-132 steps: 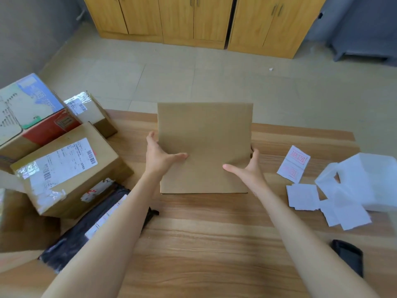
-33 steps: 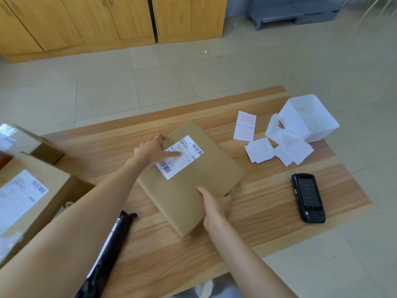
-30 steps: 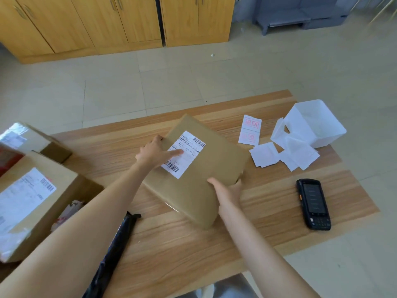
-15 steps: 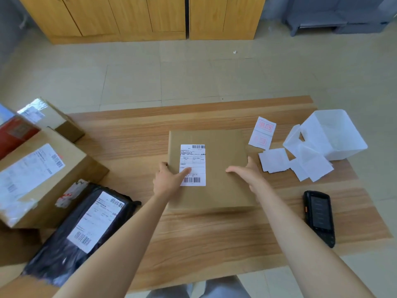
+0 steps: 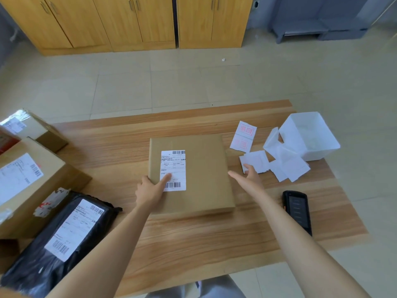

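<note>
Brown parcel (image 5: 206, 168) flat, label up, mid wood-grain table (image 5: 193, 237). My left hand (image 5: 150, 191) on its near-left corner, fingers fairly straight, one tip pressing white label (image 5: 173, 162). My right hand (image 5: 249, 179) spread wide, holding nothing, just off parcel's right edge; contact unclear. Paper slips (image 5: 257, 161), white bin (image 5: 309, 136), black scanner (image 5: 297, 209) on right. Cardboard boxes (image 5: 25, 181), black mailer (image 5: 60, 239) on left. Beige tile floor (image 5: 171, 82), yellow cabinets (image 5: 129, 20) beyond.
</note>
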Available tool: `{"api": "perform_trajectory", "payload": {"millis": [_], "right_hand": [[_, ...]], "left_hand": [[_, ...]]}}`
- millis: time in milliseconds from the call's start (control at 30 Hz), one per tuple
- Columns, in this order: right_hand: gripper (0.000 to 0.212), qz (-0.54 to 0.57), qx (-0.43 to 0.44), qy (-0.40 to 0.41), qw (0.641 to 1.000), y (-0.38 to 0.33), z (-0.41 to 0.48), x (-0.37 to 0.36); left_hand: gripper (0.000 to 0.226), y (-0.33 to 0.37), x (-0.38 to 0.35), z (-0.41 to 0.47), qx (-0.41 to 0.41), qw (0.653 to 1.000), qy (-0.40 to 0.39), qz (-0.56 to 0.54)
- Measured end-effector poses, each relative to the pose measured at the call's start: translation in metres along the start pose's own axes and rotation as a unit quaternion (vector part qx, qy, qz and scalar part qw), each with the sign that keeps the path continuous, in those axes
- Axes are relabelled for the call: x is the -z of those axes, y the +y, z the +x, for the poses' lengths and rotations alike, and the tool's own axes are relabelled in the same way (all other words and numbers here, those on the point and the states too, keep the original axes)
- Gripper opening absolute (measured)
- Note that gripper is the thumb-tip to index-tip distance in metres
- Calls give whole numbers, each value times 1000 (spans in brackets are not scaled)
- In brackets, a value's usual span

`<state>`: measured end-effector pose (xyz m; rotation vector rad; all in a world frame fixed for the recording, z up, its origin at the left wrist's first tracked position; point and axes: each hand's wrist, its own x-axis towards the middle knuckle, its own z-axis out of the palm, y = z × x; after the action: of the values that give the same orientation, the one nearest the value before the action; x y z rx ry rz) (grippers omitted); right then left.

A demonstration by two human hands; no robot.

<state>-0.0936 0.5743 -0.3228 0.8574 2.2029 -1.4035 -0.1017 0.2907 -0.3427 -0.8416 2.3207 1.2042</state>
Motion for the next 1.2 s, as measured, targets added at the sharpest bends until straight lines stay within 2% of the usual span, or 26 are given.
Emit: {"api": "perform_trajectory", "payload": {"millis": [67, 167, 233, 300, 433, 633, 700, 800, 933, 1000, 1067, 1200], "right_hand": [[70, -25, 7, 37, 999, 12, -2, 18], [61, -121, 0, 135, 983, 40, -7, 39], [64, -176, -44, 202, 962, 60, -12, 51], [75, -197, -87, 234, 948, 83, -14, 63], [116, -138, -168, 192, 957, 133, 5, 83], [123, -81, -220, 154, 960, 195, 39, 95], [115, -71, -208, 155, 963, 209, 47, 98], [102, -33, -179, 155, 971, 172, 5, 98], [65, 114, -141, 107, 978, 138, -30, 92], [45, 184, -125, 54, 973, 121, -43, 88], [32, 270, -118, -17, 955, 97, -60, 82], [33, 448, -67, -86, 887, 54, -85, 64]], "left_hand": [[95, 2, -3, -4, 1, 1000, 8, -9], [96, 1, -5, -8, 7, 999, 15, -32], [91, -1, -6, -12, 16, 998, 4, -61], [86, -3, -6, -16, 20, 996, -8, -90], [89, -7, -8, -20, 22, 991, -20, -132], [79, -9, -17, -32, 11, 984, -32, -172], [70, -9, -20, -38, 7, 983, -34, -180], [57, -11, -25, -46, 1, 983, -38, -182], [75, -16, -25, -48, -1, 984, -49, -174], [80, -18, -24, -49, -4, 984, -55, -167], [87, -19, -22, -52, -10, 986, -66, -150], [104, -27, -17, -57, 0, 987, -102, -122]]}}
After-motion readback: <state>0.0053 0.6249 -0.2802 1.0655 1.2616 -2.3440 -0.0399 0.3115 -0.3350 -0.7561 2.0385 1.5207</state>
